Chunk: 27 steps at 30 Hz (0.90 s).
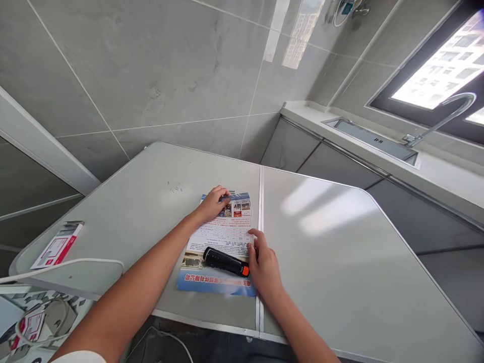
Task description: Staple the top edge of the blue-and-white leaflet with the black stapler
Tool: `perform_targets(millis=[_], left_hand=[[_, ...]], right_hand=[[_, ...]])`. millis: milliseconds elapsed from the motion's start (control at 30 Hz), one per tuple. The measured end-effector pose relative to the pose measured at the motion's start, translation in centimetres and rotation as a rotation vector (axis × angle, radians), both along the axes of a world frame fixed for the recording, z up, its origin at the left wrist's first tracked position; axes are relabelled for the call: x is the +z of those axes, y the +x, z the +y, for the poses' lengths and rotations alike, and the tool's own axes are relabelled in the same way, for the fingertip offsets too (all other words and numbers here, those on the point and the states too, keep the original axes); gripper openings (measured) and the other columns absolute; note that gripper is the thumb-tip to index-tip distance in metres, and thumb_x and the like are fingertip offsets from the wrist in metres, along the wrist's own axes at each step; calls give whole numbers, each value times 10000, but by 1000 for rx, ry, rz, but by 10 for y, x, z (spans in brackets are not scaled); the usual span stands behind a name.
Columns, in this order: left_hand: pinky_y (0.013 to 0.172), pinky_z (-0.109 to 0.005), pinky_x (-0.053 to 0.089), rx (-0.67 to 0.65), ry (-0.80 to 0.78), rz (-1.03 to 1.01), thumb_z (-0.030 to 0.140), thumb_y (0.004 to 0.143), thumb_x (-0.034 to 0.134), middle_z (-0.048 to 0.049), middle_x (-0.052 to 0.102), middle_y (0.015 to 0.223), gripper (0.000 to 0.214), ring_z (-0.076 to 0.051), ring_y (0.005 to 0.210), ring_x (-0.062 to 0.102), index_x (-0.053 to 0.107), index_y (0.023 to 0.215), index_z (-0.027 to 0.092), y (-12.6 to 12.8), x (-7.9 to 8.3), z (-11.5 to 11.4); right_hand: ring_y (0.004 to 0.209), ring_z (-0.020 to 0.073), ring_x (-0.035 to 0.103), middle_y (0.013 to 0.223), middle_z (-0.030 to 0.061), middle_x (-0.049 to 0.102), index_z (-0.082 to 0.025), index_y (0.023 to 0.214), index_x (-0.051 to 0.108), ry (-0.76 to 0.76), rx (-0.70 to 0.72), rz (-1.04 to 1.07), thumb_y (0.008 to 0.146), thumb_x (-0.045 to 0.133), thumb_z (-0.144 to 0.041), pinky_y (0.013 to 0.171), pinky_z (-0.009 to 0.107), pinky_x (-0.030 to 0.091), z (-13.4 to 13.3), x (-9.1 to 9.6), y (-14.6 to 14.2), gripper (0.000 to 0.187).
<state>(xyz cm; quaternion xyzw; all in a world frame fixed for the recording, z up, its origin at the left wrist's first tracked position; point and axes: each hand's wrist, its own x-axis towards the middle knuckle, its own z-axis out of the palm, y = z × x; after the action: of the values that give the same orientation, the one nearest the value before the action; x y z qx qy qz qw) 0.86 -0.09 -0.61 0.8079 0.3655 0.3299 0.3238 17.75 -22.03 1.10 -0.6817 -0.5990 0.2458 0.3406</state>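
Observation:
On the table lies a printed leaflet with blue bands, its text upside down to me. Across its near half rests a black stapler with an orange-red end at the right. My left hand is over the leaflet's far edge, thumb and fingers drawn together; a small metallic bit shows just beyond the fingertips, and what they hold is hidden. My right hand rests on the leaflet's right edge, beside the stapler's orange end. Its thumb and index finger are apart, with nothing visible between them.
Several small staple-like bits lie on the table. At the left edge are a red-and-white box with metallic strips and a white cable. A counter with a sink and faucet runs along the right.

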Motion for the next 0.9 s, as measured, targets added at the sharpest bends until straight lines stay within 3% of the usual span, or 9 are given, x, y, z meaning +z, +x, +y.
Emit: perform_targets(millis=[267,467,733,900], left_hand=[[883,-337,461,6,-3,42,262,982,587,-36,591,1012,86,-207,963,589,652,973,207,2,-1,-3],[902,-340,467,-1,-7,48,247,975,595,-42,596,1017,75,-212,977,592,652,967,200,3,1,-5],[894,-357,480,-26,-21,48,221,950,584,-53,603,1047,68,-219,980,586,641,985,205,5,6,-10],[911,-364,496,-58,-9,49,146,859,624,-47,620,1087,268,-219,984,580,615,1112,234,6,10,-17]], right_hand=[[553,146,435,669,-41,517,-235,1015,588,-60,26,80,1056,381,-390,577,258,325,-7,4,12,262],[540,129,438,622,-58,475,-211,994,604,-127,100,192,972,517,-303,547,245,340,-22,3,20,128],[613,131,483,795,9,562,-203,994,666,22,82,204,921,523,-212,542,248,379,-34,-2,16,161],[586,125,469,767,0,550,-201,963,675,63,41,210,884,533,-171,537,252,390,-38,-2,15,165]])
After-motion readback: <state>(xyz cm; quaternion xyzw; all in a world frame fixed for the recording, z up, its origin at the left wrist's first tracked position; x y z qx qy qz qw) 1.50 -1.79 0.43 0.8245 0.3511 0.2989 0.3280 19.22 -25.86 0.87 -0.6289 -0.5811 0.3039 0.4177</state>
